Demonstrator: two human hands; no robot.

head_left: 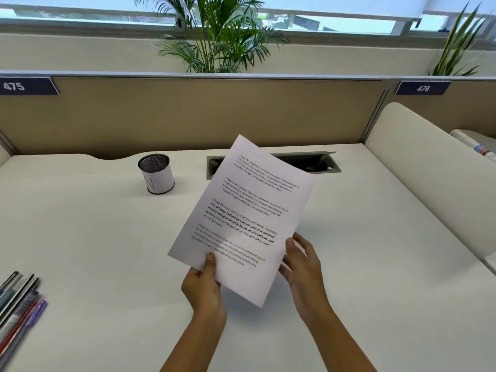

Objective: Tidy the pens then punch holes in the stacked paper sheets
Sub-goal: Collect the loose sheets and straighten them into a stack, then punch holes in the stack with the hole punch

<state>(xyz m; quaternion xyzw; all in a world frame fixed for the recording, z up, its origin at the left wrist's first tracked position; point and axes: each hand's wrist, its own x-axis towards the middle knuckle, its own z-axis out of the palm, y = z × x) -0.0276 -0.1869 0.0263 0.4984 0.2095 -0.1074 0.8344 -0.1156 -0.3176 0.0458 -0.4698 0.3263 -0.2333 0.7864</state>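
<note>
Two hands work the paper sheets (241,216). My left hand (204,285) pinches the lower edge, thumb on top. My right hand (302,267), fingers loose and apart, sits just beside the right edge. The sheets are held tilted above the tabletop (362,264). Pens (18,307) lie far left, and a mesh cup (156,173) stands beyond.

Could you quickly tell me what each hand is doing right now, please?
Left hand: pinches the paper at its lower edge, thumb on top.
Right hand: open, touching the paper's right edge.
</note>
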